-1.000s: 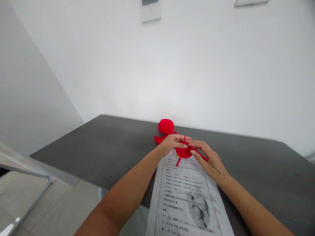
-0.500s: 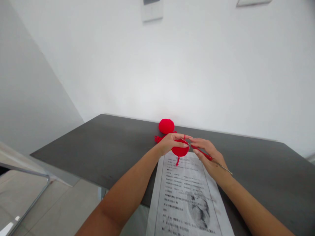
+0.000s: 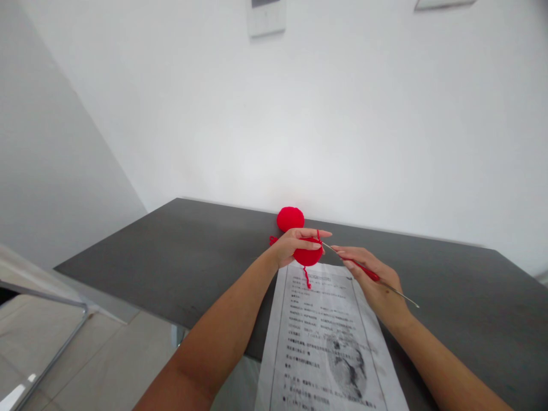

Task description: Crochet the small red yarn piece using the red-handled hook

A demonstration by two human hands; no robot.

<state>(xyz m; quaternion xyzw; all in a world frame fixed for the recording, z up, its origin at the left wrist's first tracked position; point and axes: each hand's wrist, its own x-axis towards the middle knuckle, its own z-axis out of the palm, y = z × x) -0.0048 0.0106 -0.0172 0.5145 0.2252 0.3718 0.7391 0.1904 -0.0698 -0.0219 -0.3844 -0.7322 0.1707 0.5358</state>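
a printed sheet (image 3: pixel 314 342) lies on the dark surface (image 3: pixel 171 245) and serves as landmark. left of its far edge, a few red loops (image 3: pixel 273 240) show behind the wrist. at the sheet's far left corner, the left hand (image 3: pixel 287 246) has its grip clamped on the round red piece, (image 3: pixel 307 258) thumb against its face. past the sheet's far edge, beyond that hand, sits the red yarn ball (image 3: pixel 290 218). a short tail (image 3: pixel 307 278) hangs from the piece over the sheet's top, and a strand (image 3: pixel 318 234) crosses the left forefinger.

over the sheet's far right corner, the right hand (image 3: pixel 384 298) has its grip together on the crochet hook (image 3: pixel 366 271), tip at the piece's right rim. whether it sits inside a loop is too small to tell. the step looks like working a stitch; the next move probably calls for drawing yarn through, tension even.
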